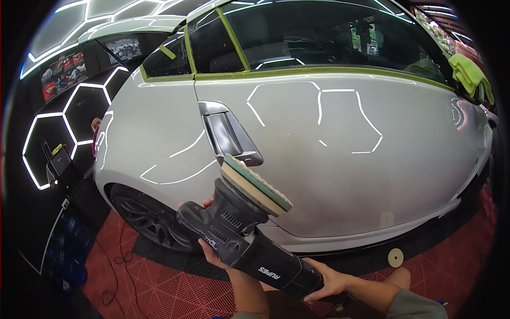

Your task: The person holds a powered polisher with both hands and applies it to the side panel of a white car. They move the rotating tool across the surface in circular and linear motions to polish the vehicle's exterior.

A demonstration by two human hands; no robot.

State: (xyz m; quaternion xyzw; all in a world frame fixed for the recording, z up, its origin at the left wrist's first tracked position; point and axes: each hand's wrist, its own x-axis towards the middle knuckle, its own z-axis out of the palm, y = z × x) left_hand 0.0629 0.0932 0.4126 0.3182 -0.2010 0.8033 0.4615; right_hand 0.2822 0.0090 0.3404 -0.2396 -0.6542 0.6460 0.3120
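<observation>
A black polisher (239,234) is held in both hands, tilted, with its round pad (256,186) up near the silver door handle (228,132) of a pale car (319,181). My left hand (211,252) is wrapped round the head end of the polisher, its fingers partly hidden behind the tool. At the rear end of the body, my right hand (325,280) is closed round the black grip. Whether the pad touches the car cannot be made out. Green tape (329,70) runs along the window edges.
A round pad (395,258) rests low beside the car. A green cloth (470,77) hangs at the mirror. The rear wheel (149,215) stands at the left, near a cord (118,260) on the red floor (175,284). Part of a person's face shows behind the car.
</observation>
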